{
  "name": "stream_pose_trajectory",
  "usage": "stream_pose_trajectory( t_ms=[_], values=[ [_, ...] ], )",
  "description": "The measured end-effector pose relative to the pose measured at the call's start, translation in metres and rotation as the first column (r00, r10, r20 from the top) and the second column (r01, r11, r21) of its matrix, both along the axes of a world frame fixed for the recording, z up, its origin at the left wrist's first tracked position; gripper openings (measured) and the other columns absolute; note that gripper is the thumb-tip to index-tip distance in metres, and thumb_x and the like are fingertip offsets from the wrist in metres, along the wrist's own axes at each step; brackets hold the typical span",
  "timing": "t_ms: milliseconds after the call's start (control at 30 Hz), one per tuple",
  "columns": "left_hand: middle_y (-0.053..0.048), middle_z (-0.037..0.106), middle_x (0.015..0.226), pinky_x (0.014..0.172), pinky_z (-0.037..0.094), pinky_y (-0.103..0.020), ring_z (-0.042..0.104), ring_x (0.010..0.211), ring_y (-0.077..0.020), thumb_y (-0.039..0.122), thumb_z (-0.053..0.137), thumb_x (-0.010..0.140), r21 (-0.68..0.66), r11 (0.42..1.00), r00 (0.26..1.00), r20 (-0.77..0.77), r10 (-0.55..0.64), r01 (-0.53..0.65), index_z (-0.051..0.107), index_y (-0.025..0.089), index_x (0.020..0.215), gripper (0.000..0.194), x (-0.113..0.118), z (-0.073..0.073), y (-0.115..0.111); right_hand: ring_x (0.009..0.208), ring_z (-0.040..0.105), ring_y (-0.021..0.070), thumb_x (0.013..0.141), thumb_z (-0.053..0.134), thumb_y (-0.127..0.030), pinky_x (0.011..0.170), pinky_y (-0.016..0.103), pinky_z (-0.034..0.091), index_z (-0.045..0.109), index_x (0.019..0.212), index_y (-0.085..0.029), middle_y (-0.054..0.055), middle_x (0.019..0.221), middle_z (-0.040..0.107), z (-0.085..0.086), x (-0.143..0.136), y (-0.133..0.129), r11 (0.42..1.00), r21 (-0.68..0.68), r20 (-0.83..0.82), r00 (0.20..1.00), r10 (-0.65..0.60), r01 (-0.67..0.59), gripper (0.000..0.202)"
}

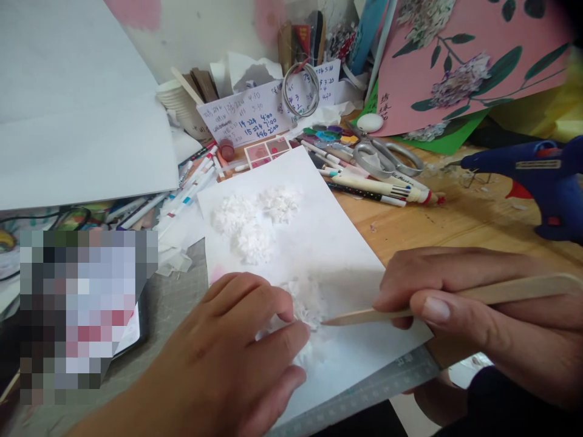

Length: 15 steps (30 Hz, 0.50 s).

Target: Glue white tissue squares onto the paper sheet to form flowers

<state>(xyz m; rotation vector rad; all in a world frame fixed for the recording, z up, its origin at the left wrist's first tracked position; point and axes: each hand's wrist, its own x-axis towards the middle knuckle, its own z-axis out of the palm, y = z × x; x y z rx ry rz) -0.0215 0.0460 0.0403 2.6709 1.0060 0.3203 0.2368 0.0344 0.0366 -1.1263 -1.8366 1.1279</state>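
A white sheet of paper (346, 243) lies on the desk with several fluffy white paper flower clusters (255, 241) at its upper left. My left hand (255, 346) bends over the lower part of the sheet, its fingertips closed round the left edge of another white cluster (306, 297). Between the thumb and fingers of my right hand (473, 309) is a pointed wooden stick (364, 315), whose tip touches or nearly touches that cluster's right side. Part of the cluster is hidden by my left fingers.
A blue glue gun (542, 176) rests at the right. Scissors (387, 155), pens and a white egg-shaped item (370, 123) lie beyond the sheet. A phone (130, 334) is at the left on a grey cutting mat (177, 309). Pink flower artwork (460, 67) stands behind.
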Motion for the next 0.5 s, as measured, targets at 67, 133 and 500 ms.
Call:
stream_pose_trajectory(
  t_ms=[67,133,500],
  values=[
    [0.0,0.06,0.094,0.079,0.043,-0.035,0.051,0.084,-0.0195,0.024,0.058,0.081,0.011,1.0,1.0,0.015,-0.001,0.0,0.064,0.027,0.091,0.012,-0.0013,-0.0024,0.0003,0.049,0.06,0.0123,0.092,0.051,-0.035,0.042,0.021,0.046,0.072,0.083,-0.021,0.001,0.063,0.064,0.0003,-0.0008,-0.0005,0.999,-0.008,-0.01,0.999,0.048,-0.049,0.026],
    [-0.001,0.06,0.095,0.08,0.043,-0.035,0.052,0.085,-0.0195,0.024,0.059,0.08,0.026,1.0,1.0,0.025,-0.006,0.006,0.064,0.027,0.093,0.014,-0.0023,-0.0045,0.0006,0.05,0.059,0.0112,0.092,0.052,-0.032,0.046,0.021,0.047,0.072,0.085,-0.02,0.001,0.065,0.065,-0.0004,-0.0026,-0.0005,0.996,-0.033,-0.01,0.997,0.083,-0.083,0.024],
    [-0.001,0.062,0.094,0.079,0.045,-0.035,0.053,0.086,-0.0199,0.022,0.056,0.081,0.002,1.0,1.0,-0.01,-0.014,0.014,0.064,0.025,0.083,0.008,0.0003,0.003,0.0025,0.066,0.067,0.0173,0.09,0.054,-0.034,0.046,0.022,0.051,0.072,0.082,-0.025,0.004,0.084,0.072,-0.0036,-0.0051,0.0046,0.997,0.074,0.033,0.999,-0.014,0.011,0.021]
  ],
)
